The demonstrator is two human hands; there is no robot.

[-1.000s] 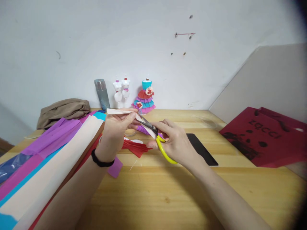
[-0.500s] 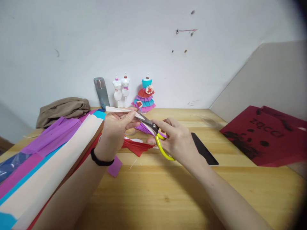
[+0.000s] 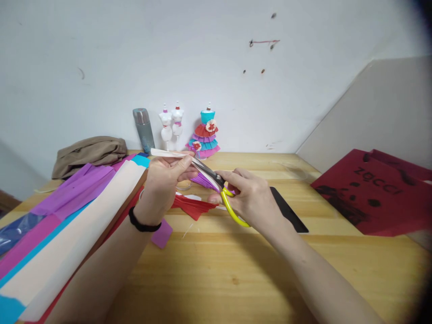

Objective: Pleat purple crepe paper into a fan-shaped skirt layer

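Observation:
My left hand (image 3: pixel 172 173) pinches a narrow strip of pale crepe paper (image 3: pixel 167 153), whose free end sticks out to the left. Yellow-handled scissors (image 3: pixel 232 209) are in my right hand (image 3: pixel 248 193), their dark blades pointing up and left to the strip beside my left fingertips. Beneath the hands lies a gathered red crepe paper piece (image 3: pixel 195 207), with pleated purple paper (image 3: pixel 204 180) just behind it. A small purple paper square (image 3: pixel 162 234) rests near my left wrist.
Long crepe paper sheets (image 3: pixel 74 229) cover the table's left side. Behind stand a thermos (image 3: pixel 143 130), two white mannequins (image 3: pixel 165 126) and one in a ruffled paper dress (image 3: pixel 205 132). Brown cloth (image 3: pixel 91 155) lies back left. To the right are a black tablet (image 3: pixel 286 209) and red bag (image 3: pixel 371 193).
The scissors and my right hand have shifted very slightly right and down. My left hand keeps its pinch on the pale strip. The whole view has moved a little.

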